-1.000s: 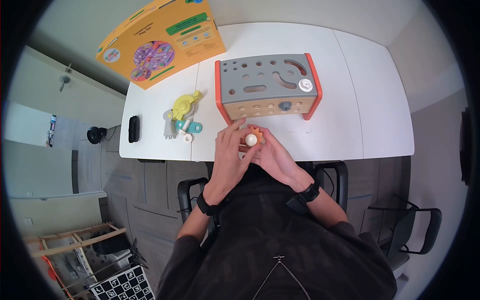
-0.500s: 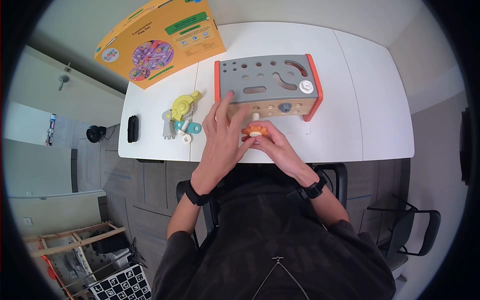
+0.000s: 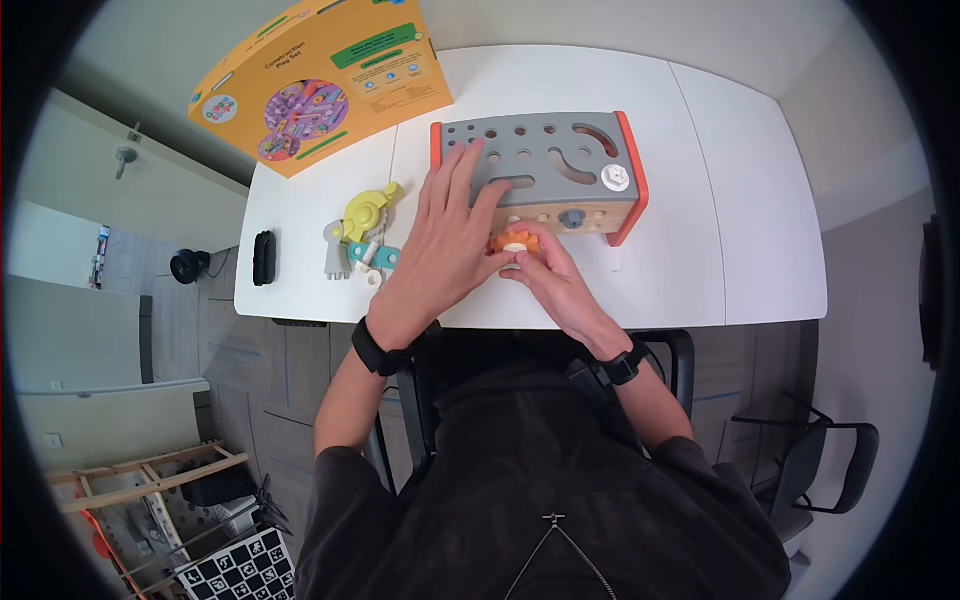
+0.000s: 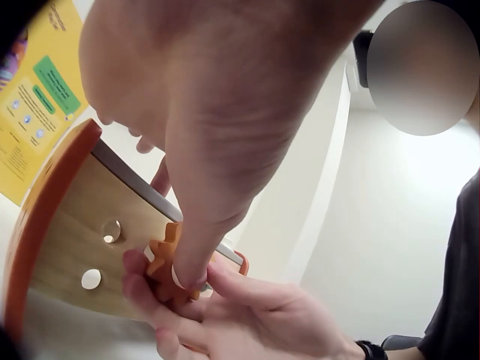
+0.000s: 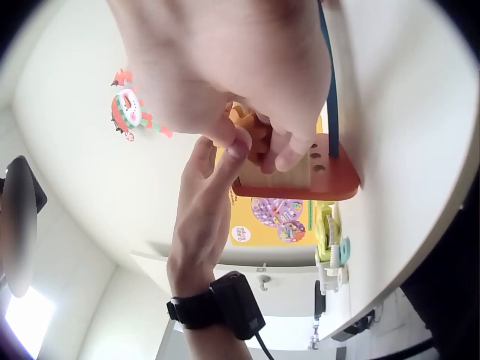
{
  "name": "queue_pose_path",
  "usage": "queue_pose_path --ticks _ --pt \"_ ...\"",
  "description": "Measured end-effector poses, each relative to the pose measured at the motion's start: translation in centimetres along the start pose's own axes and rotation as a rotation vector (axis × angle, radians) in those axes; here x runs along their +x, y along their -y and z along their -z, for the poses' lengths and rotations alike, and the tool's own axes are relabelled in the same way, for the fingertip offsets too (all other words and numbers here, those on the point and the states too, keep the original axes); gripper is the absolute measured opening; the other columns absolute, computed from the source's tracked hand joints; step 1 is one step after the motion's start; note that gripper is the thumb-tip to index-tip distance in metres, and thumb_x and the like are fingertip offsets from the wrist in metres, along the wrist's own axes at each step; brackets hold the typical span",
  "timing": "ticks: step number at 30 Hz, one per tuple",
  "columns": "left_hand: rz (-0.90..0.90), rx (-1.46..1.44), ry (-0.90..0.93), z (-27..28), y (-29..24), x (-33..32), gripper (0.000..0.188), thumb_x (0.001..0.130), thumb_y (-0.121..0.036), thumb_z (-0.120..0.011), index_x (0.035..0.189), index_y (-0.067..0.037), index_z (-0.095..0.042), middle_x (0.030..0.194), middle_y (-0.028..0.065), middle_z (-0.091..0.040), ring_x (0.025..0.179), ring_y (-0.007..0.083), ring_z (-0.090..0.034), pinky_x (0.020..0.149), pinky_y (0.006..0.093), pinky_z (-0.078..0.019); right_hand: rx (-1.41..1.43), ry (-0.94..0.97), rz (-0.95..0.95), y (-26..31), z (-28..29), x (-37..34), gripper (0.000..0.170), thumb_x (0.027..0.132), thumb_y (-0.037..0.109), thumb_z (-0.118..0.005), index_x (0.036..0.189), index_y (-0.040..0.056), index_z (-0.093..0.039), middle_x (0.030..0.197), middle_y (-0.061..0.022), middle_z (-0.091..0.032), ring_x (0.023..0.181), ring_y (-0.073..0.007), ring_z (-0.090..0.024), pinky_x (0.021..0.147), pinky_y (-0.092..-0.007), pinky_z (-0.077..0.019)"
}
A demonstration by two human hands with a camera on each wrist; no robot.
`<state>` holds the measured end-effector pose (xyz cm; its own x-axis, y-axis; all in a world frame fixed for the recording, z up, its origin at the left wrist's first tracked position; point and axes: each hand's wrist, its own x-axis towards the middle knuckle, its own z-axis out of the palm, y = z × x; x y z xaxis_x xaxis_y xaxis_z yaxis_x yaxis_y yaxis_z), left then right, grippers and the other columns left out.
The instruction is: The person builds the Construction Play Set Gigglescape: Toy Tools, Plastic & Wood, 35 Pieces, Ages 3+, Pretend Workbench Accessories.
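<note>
An orange toy gear (image 3: pixel 518 240) with a white bolt head at its middle is held against the wooden front of a grey-topped toy workbench (image 3: pixel 600 216). My right hand (image 3: pixel 572 296) pinches the gear by its toothed rim. The thumb of my left hand (image 3: pixel 440 240) presses the white bolt head, while its long fingers lie straight over the bench's grey top. In the left wrist view the gear (image 4: pixel 161 264) sits close to the front panel, beside two round holes. The bolt's shank is hidden behind the gear. A grey-blue bolt head (image 3: pixel 571 219) shows farther right on the front.
A white hex piece (image 3: pixel 615 178) sits on the bench top's right corner. Left of the bench lie a yellow toy saw (image 3: pixel 365 212), a teal link (image 3: pixel 386 258) and a white nut (image 3: pixel 375 279). A black case (image 3: pixel 264 258) and an orange box (image 3: pixel 390 105) stand farther out.
The gear and bolt have turned from facing up to facing the bench front and moved up against it. My left fingers have spread forward over the bench top.
</note>
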<state>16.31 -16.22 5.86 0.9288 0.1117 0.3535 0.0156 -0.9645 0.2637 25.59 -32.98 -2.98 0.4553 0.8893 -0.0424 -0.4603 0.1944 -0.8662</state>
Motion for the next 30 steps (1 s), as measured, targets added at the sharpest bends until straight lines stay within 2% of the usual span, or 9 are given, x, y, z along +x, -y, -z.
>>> queue_pose_path --ticks 5,10,14,17,20,23,30 --pt "-0.023 0.016 0.099 0.0 1.2 1.4 0.071 0.079 -0.038 -0.092 0.135 -0.006 -0.062 0.169 0.0228 -0.035 0.16 0.0457 -0.028 0.129 0.0556 -0.0279 -0.074 -0.126 0.036 -0.5 -0.1 0.0 0.032 0.115 0.013 -0.052 0.146 0.0085 -0.052 0.139 -0.0099 -0.059 0.128 -0.0162 -0.06 0.109 -0.0341 -0.0495" --pt "-0.017 0.024 0.138 -0.2 1.7 1.4 0.068 0.083 -0.047 -0.089 0.131 -0.006 -0.063 0.17 0.0222 -0.037 0.159 0.0415 -0.032 0.13 0.0553 -0.0255 -0.194 -0.235 0.07 0.3 -1.2 -0.5 0.031 0.113 0.012 -0.056 0.143 0.0066 -0.055 0.129 -0.0079 -0.064 0.118 -0.0137 -0.06 0.103 -0.0297 -0.0477" --pt "-0.015 0.024 0.109 -0.5 1.8 1.1 0.065 0.084 -0.048 -0.087 0.128 -0.007 -0.064 0.171 0.0193 -0.038 0.16 0.0388 -0.033 0.13 0.0547 -0.0253 -0.246 -0.297 0.098 -0.2 -0.9 -0.1 0.032 0.112 0.01 -0.057 0.143 0.0059 -0.054 0.126 -0.0082 -0.065 0.111 -0.0132 -0.061 0.1 -0.0292 -0.0479" --pt "-0.012 0.031 0.1 -0.7 1.9 1.2 0.064 0.085 -0.049 -0.086 0.128 -0.007 -0.064 0.171 0.0177 -0.039 0.16 0.038 -0.033 0.13 0.0543 -0.0259 -0.286 -0.28 0.073 -0.4 -0.6 0.0 0.031 0.114 0.012 -0.054 0.145 0.0068 -0.051 0.136 -0.0105 -0.063 0.121 -0.015 -0.062 0.102 -0.0327 -0.0515" --pt "-0.001 0.03 0.093 -0.8 1.8 1.2 0.064 0.084 -0.048 -0.086 0.128 -0.007 -0.065 0.171 0.0168 -0.039 0.16 0.0368 -0.034 0.13 0.0537 -0.0264 -0.239 -0.309 0.105 -0.6 -0.9 0.2 0.032 0.113 0.012 -0.055 0.144 0.0058 -0.051 0.124 -0.0101 -0.066 0.11 -0.0137 -0.062 0.098 -0.0308 -0.0497" --pt "0.019 0.014 0.081 -0.7 1.6 1.3 0.063 0.083 -0.047 -0.086 0.129 -0.008 -0.066 0.171 0.0161 -0.04 0.159 0.0357 -0.035 0.13 0.0529 -0.0267 -0.249 -0.316 0.1 -0.6 -0.9 0.3 0.031 0.114 0.012 -0.054 0.144 0.0058 -0.051 0.126 -0.0104 -0.066 0.111 -0.0145 -0.064 0.097 -0.0311 -0.0502" --pt "0.048 -0.002 0.091 -1.3 1.7 1.4 0.059 0.083 -0.041 -0.087 0.128 -0.008 -0.067 0.17 0.0157 -0.041 0.159 0.0348 -0.035 0.13 0.0525 -0.0268 -0.232 -0.351 0.096 -0.5 -1.8 0.3 0.031 0.115 0.014 -0.05 0.145 0.0059 -0.049 0.126 -0.014 -0.07 0.114 -0.0208 -0.072 0.097 -0.033 -0.051"
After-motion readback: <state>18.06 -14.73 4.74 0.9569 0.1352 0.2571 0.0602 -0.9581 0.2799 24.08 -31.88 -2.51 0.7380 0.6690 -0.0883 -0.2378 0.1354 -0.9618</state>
